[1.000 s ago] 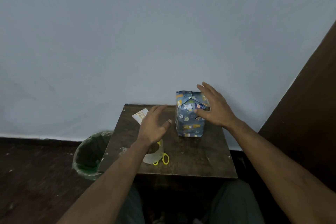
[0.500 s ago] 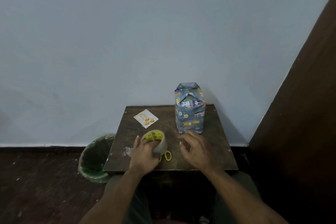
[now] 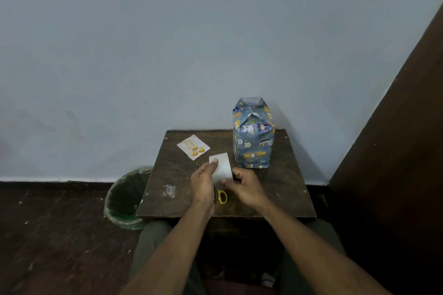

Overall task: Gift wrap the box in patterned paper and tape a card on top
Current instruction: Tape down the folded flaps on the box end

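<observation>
The box, wrapped in blue paper with animal prints, stands upright at the back right of the small dark table. Its top is folded to a peak. A white card with gold balloons lies flat at the back left. My left hand grips a whitish tape roll, seen side-on and held just above the table's middle. My right hand pinches the roll's lower right edge with curled fingers. Both hands are in front of the box and apart from it.
Yellow scissors lie under my hands, mostly hidden. A crumpled clear scrap sits at the front left. A green-lined bin stands on the floor left of the table. The wall is behind, with a dark wooden panel to the right.
My right hand left the box and came down to the tape roll. My left hand lifted the roll off the table, and both hands now hold it.
</observation>
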